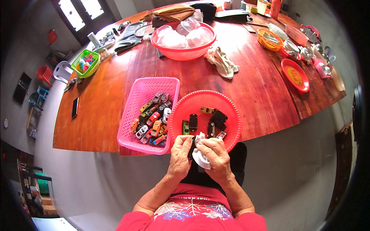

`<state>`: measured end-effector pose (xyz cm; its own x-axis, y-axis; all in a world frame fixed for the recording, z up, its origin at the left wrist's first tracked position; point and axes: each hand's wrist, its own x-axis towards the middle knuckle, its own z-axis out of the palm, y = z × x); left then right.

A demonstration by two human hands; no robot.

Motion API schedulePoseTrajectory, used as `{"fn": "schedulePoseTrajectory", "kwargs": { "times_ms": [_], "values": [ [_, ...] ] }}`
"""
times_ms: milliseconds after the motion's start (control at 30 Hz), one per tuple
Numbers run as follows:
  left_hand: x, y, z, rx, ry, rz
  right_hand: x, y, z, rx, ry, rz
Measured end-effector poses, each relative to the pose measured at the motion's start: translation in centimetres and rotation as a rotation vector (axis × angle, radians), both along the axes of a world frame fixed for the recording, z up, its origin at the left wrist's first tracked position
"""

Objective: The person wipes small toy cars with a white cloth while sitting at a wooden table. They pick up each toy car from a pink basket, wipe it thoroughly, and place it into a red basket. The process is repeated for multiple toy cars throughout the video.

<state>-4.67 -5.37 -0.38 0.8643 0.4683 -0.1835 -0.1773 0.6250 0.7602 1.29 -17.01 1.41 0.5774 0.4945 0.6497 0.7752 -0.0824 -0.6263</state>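
At the table's near edge, my left hand (pixel 180 154) is closed around a small black toy car (pixel 191 151), mostly hidden by the fingers. My right hand (pixel 216 156) grips a white cloth (pixel 201 159), bunched up and pressed against the car, with a fold hanging below. Both hands are over the near rim of a round red basket (pixel 236 133). In it lie several toy cars, among them a green one (pixel 185 127), a black one (pixel 193 122) and a yellow one (pixel 207 110). To its left, a pink rectangular basket (pixel 130 115) holds a pile of toy cars (pixel 155 123) in many colours.
Farther back stand a red basket (pixel 181 54) of clear plastic pieces and a crumpled pale cloth (pixel 223 63). A phone (pixel 75 107) and a green basket (pixel 93 68) are at left. A red plate (pixel 302 84) and an orange basket (pixel 269 45) are at right.
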Motion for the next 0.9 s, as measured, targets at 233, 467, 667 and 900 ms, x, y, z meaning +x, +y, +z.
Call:
{"fn": "schedulePoseTrajectory", "kwargs": {
  "times_ms": [233,467,667,900],
  "values": [
    [-0.1,0.7,-0.3,-0.024,0.002,-0.11,1.7,0.5,-0.9,0.181,0.264,-0.036],
    [0.3,0.0,0.3,0.116,0.033,-0.008,0.2,1.8,-0.9,0.249,0.585,0.114],
    [0.7,0.0,0.2,0.018,0.065,-0.014,-1.3,0.8,-1.4,0.364,0.724,0.07],
    [0.5,0.5,0.2,0.133,0.056,-0.143,-1.3,0.6,-0.6,0.265,0.346,-0.003]
  ]
}}
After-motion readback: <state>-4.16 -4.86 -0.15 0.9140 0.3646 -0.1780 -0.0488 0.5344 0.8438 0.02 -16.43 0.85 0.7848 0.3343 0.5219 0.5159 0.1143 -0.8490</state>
